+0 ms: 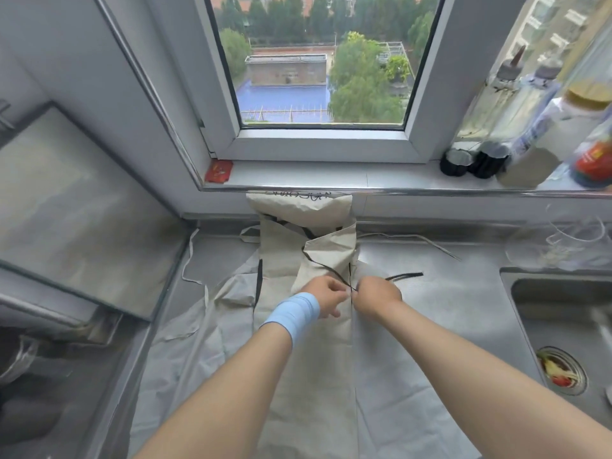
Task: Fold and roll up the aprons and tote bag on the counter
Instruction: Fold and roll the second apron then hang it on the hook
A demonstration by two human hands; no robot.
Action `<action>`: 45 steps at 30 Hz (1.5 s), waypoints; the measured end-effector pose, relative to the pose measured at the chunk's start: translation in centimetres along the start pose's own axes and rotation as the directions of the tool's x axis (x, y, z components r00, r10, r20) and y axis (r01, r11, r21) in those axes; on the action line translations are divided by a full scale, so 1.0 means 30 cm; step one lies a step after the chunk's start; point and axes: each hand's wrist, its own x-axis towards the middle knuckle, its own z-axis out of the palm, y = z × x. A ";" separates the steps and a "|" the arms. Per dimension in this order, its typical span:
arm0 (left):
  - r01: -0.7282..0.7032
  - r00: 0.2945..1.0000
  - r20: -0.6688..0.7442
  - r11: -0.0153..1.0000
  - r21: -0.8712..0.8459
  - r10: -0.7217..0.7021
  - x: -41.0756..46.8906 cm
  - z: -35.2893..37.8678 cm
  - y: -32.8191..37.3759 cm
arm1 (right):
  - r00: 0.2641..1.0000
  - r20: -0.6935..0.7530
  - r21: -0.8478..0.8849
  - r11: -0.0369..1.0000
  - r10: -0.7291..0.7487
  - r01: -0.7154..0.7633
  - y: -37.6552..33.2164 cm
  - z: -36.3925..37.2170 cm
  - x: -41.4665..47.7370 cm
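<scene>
Beige fabric, a folded apron [308,342], lies as a long narrow strip down the middle of the counter [447,303], running from the near edge up to the wall under the windowsill [331,180]. Its far end bends up against the wall, with dark print just visible at the top. Upper part is folded over on itself, one flap crossing diagonally. Under it, a paler, whitish apron [198,326] is spread flat and wrinkled, sticking out on both sides of the beige strip. Thin white ties [190,260] trail off to the left and right across the counter. Tote bag can't be told apart from these fabrics.

Both hands are together at the strip's middle, nearly touching. Left hand [326,298], with a light blue band [293,314] around the wrist, pinches a thin black strap [326,268] with fingertips. Right hand [376,298] is closed on the same strap just beside it; a black strap end [405,275] sticks out to the right of that hand, lying on the counter. Both forearms reach in from the bottom of the view.

Sink [563,326] is at the right, food scraps in its drain [559,367]. Bottles and jars [530,127] stand on the right end of the sill, blurred. Small red packet [218,171] sits on the sill's left end. Glass-topped surface [66,210] at the left. Window [324,61] shows trees and a blue roof outside.
</scene>
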 end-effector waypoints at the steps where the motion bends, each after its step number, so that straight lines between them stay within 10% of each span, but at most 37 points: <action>1: 0.028 1.000 0.004 1.000 -0.006 -0.027 0.016 -0.004 0.003 | 0.999 0.013 0.097 0.995 -0.030 0.029 -0.007 -0.016 0.005; 5: 0.100 0.985 0.164 0.938 -0.331 -0.047 0.019 -0.042 0.012 | 0.989 0.028 0.746 0.662 -0.143 0.074 -0.095 -0.120 0.004; 8: 0.117 0.970 0.242 0.887 -0.447 -0.006 -0.032 -0.091 0.016 | 0.980 0.036 0.898 0.437 -0.195 0.054 -0.158 -0.211 0.005; 14: -0.143 0.943 -0.331 0.867 -0.476 -0.026 -0.060 -0.297 -0.063 | 0.982 -0.097 0.721 0.668 -0.164 0.183 -0.239 -0.203 0.047; 19: -0.264 0.803 -0.589 0.940 -0.217 0.089 -0.117 -0.469 -0.149 | 0.890 -0.291 -0.018 0.932 -0.351 0.362 -0.280 -0.139 0.104; 27: -0.285 0.867 -0.489 0.904 -0.320 0.100 -0.112 -0.508 -0.148 | 0.912 -0.127 -0.427 0.851 -0.390 0.304 -0.313 -0.146 0.176; 32: -0.216 0.966 -0.257 0.662 -0.718 0.037 -0.053 -0.440 -0.065 | 0.877 -0.289 -0.200 0.920 -0.385 0.338 -0.238 -0.180 0.187; 35: -0.071 0.981 -0.176 0.686 -0.724 -0.084 0.003 -0.364 -0.049 | 0.812 -0.488 0.005 0.930 -0.319 0.368 -0.171 -0.211 0.178; 38: 0.233 0.967 0.152 0.950 -0.209 -0.204 0.006 -0.316 -0.056 | 0.792 -0.524 0.104 0.900 -0.313 0.424 -0.140 -0.236 0.165; 40: 0.291 0.911 0.265 0.947 0.133 -0.317 0.001 -0.323 -0.050 | 0.794 -0.515 0.153 0.877 -0.323 0.456 -0.140 -0.239 0.162; 45: 0.121 0.962 -0.252 0.992 0.048 -0.105 0.037 -0.408 -0.029 | 0.820 -0.424 0.180 0.852 -0.384 0.492 -0.230 -0.200 0.170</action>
